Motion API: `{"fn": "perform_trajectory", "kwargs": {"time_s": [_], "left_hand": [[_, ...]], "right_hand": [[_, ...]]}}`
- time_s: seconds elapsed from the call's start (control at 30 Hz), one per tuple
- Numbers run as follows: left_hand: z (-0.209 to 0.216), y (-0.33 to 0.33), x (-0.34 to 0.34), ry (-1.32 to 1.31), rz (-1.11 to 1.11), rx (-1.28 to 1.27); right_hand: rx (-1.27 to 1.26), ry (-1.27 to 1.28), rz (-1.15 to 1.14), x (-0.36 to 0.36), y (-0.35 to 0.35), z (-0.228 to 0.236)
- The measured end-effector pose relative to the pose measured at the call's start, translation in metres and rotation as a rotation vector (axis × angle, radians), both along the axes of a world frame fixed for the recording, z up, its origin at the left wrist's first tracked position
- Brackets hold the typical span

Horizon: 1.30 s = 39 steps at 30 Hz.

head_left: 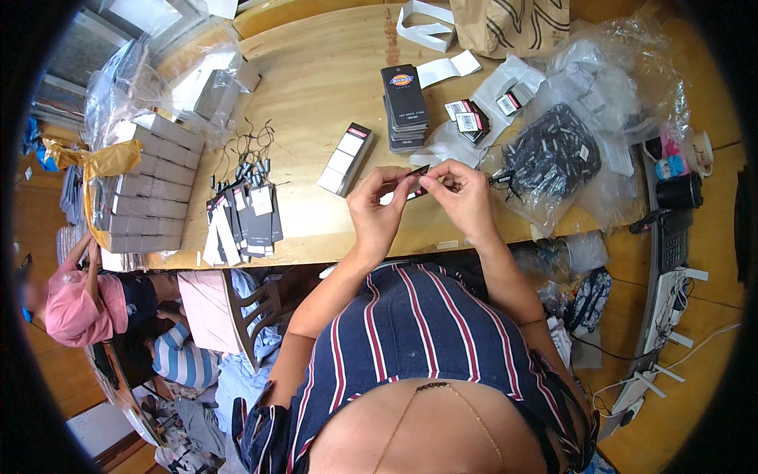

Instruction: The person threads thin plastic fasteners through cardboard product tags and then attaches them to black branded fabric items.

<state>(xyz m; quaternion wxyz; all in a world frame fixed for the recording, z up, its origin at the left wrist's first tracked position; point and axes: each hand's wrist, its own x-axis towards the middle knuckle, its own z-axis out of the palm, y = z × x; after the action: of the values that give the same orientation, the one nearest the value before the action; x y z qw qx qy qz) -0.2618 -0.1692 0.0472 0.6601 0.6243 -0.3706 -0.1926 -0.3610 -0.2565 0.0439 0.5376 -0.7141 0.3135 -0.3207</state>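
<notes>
Above the table's near edge, my left hand (pixel 375 207) and my right hand (pixel 467 199) are close together, fingertips pinched on a small dark tag (pixel 419 171). Part of the tag is hidden by the fingers. Just left of my hands lies a stack of white labels with a black and red end (pixel 345 162). Beyond it stands a pile of black hang tags (pixel 406 110). Small black-and-white tags with red strips (pixel 469 120) lie to its right. Further left, several black and white tags (pixel 246 217) are spread out with black strings (pixel 253 167) attached.
At right, a clear plastic bag holds many black string fasteners (pixel 553 148). Wrapped white boxes (pixel 154 186) stack at the left. A brown paper bag (pixel 513 28) and a white strip (pixel 426 31) sit at the back. Two other people (pixel 87 308) are at the lower left.
</notes>
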Motion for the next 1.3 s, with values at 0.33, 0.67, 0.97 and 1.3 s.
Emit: {"fn": "perform_trajectory", "kwargs": {"time_s": [0.33,0.67,0.97,1.3], "left_hand": [[0.0,-0.008,-0.001,-0.435,-0.023,-0.065],[0.016,-0.05,0.058,-0.353,-0.289,0.155],[-0.026,-0.145,0.161,-0.752,-0.199,0.369],[0.037,-0.094,0.103,0.035,-0.26,-0.022]], "right_hand": [[0.117,-0.037,0.021,-0.004,-0.005,0.003],[0.428,-0.496,0.29,-0.017,-0.026,-0.017],[0.393,-0.369,0.31,-0.038,-0.022,-0.007],[0.094,-0.416,0.21,-0.025,-0.012,0.025]]}}
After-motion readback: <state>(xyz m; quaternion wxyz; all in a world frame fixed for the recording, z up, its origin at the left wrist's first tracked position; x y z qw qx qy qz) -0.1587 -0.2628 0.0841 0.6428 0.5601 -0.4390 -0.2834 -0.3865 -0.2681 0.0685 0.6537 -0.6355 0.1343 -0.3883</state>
